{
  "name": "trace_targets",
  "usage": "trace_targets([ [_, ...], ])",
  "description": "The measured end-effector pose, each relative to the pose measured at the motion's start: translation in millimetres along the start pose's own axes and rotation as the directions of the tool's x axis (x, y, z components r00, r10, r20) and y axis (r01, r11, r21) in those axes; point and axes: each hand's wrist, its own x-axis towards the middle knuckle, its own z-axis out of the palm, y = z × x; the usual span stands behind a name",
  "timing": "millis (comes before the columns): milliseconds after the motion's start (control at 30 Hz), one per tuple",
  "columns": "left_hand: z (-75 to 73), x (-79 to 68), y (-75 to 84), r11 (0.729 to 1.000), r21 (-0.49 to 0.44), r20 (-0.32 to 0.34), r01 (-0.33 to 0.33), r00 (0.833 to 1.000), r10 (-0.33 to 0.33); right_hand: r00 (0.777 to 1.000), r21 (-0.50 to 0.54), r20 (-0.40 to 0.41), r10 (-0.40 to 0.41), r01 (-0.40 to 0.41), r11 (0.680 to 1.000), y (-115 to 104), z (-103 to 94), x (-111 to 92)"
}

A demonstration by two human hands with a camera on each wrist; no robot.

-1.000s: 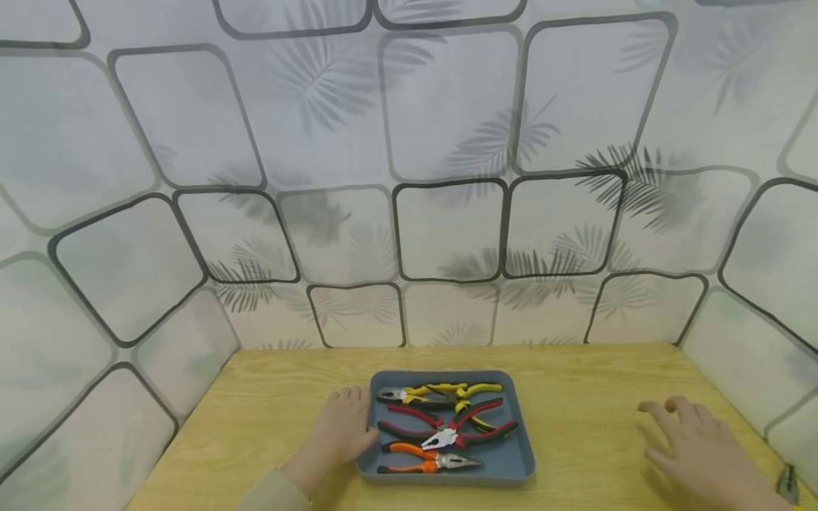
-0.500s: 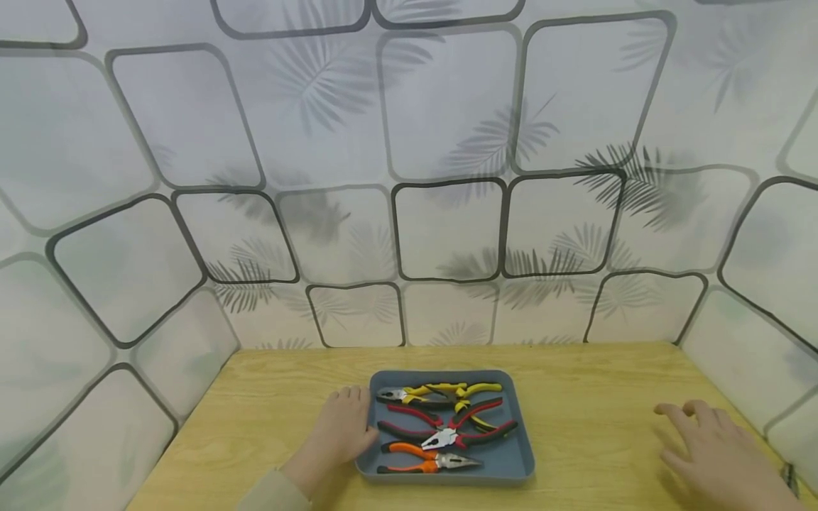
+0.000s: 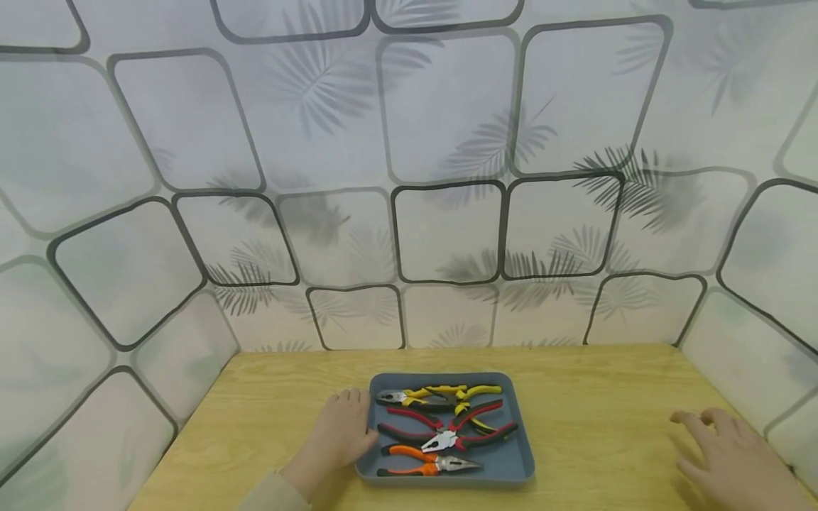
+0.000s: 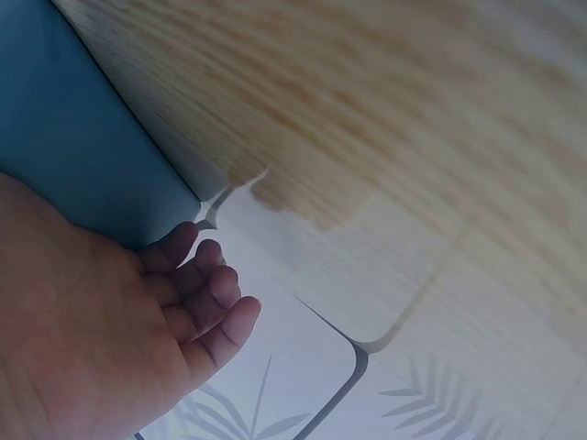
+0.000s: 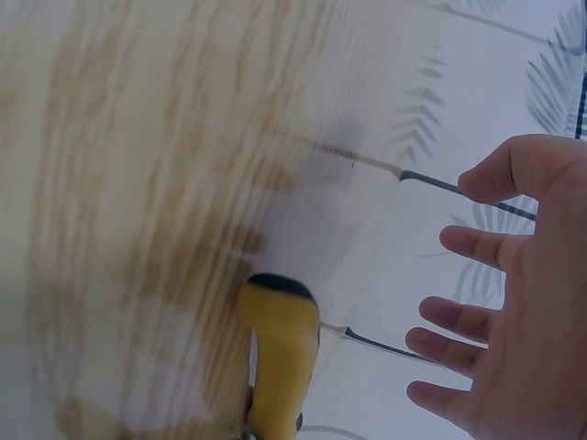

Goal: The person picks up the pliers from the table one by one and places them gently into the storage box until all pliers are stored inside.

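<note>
My left hand [image 3: 341, 429] rests against the left side of a blue-grey tray [image 3: 529, 458]. In the left wrist view its fingers are loosely bent beside the tray wall [image 4: 83, 119]; the thumb is hidden there. Inside the tray lie yellow-and-black pliers [image 3: 434, 392], crossed red-and-black pliers [image 3: 447, 433] and orange-and-black long-nose pliers [image 3: 434, 465]. Some of these overlap. Over at the right, my right hand [image 3: 735, 454] hovers above the table with fingers spread and holds nothing. Near it, the right wrist view shows a yellow handle with a black end [image 5: 282, 353].
The wood-grain table [image 3: 594, 411] carries the tray near its front middle. Patterned walls [image 3: 447, 234] with dark rounded outlines and leaf prints enclose its back and both sides. The yellow-handled tool is almost wholly hidden in the head view.
My right hand has moved to the right, covering the tool that showed at the right edge earlier. The left hand, the tray and the pliers in it stay in place.
</note>
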Motion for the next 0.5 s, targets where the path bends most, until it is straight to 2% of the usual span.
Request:
trace_targets([
  [500,-0.5,-1.0,-0.5,1.000,-0.003,0.001,0.004,1.000,-0.004,0.996,0.008,0.065,0.056,-0.057,0.998,13.9,5.9,-13.1],
])
